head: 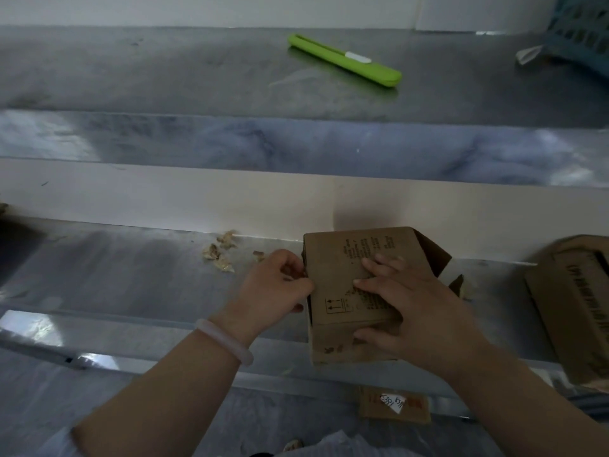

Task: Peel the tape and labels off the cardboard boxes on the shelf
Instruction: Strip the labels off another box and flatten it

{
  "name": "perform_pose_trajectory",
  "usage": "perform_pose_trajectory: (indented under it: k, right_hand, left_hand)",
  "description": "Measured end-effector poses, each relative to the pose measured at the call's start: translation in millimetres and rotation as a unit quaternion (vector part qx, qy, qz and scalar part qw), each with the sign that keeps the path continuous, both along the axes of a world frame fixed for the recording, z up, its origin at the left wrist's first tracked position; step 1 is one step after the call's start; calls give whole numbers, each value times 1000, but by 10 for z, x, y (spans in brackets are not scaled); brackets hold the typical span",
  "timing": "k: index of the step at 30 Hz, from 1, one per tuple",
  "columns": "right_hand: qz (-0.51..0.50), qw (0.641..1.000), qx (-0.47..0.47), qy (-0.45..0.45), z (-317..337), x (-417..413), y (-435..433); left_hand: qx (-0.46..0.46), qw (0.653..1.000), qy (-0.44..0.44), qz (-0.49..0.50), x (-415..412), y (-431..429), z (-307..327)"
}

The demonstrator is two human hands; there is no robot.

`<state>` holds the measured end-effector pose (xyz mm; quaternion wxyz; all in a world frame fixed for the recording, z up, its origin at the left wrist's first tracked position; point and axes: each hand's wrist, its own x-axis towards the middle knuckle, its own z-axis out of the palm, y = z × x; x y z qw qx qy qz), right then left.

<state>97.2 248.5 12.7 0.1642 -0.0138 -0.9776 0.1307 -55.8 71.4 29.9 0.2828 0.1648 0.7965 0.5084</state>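
Lower shelf (pixel 131 275), metal, is carrying the cardboard box (pixel 342 275), which is sitting right of centre near the front edge. Its printed face is pointing up and a flap is standing open at its far right.

Left hand (pixel 273 285): the grip is narrowing to a pinch, with thumb and curled fingers meeting at the box's left edge. Cannot tell whether tape is lying between the fingertips. A pale bracelet (pixel 224 341) is sitting on that wrist.

Right hand (pixel 418 311): the grip is holding the box. The fingers are spreading over the printed top face and the thumb is pressing on the near face, so the hand is clamping the near top edge.

Torn scraps (pixel 220 252) are lying on the lower shelf, just left of the box and a little farther back, apart from the left hand.

A second box (pixel 573 308) is resting at the right edge of the lower shelf, apart from the first.

Upper shelf (pixel 164 67): a green cutter (pixel 344 60) is lying flat at an angle, far from both hands. A blue basket (pixel 580 31) is sitting in the far right corner, with a crumpled scrap (pixel 527 54) just left of it.

Below the shelf's near edge, a cardboard piece (pixel 393 404) with a white handwritten label is showing.
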Motion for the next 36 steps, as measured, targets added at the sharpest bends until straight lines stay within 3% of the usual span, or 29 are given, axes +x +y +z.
perform_pose_trajectory:
  k: [5,9,13,15,18,21,23,26,30,33,34,36]
  right_hand:
    - [-4,999,32,0,-6,63,58]
    - [-47,998,-1,41,60,114,118]
    - [-79,991,-47,95,110,119,154]
    - [-128,976,-125,127,151,161,178]
    - [-153,927,-305,156,174,243,179]
    - [-129,868,-449,171,46,298,152]
    - [-162,820,-524,164,-39,317,160]
    - [-212,736,-633,113,-125,332,219]
    - [-246,743,-620,58,-158,350,299]
    - [-259,742,-616,49,-119,371,314]
    - [-266,761,-590,47,-82,373,290]
    - [-279,837,-466,66,-20,375,243]
  left_hand:
    - [119,983,-137,41,24,-87,-309]
    - [44,965,-257,21,164,-150,-469]
    - [132,945,-298,-14,281,-20,-446]
    - [180,952,-245,31,250,28,-356]
    - [184,981,-46,46,167,38,-183]
    - [222,967,125,23,140,16,-39]
    - [233,956,178,-22,123,26,-37]
    - [179,959,202,-85,72,59,-202]
    - [129,973,164,-101,28,114,-261]
    - [144,974,97,-148,-16,154,-256]
    - [154,972,87,-157,-24,165,-266]
    - [162,970,84,-158,-8,175,-278]
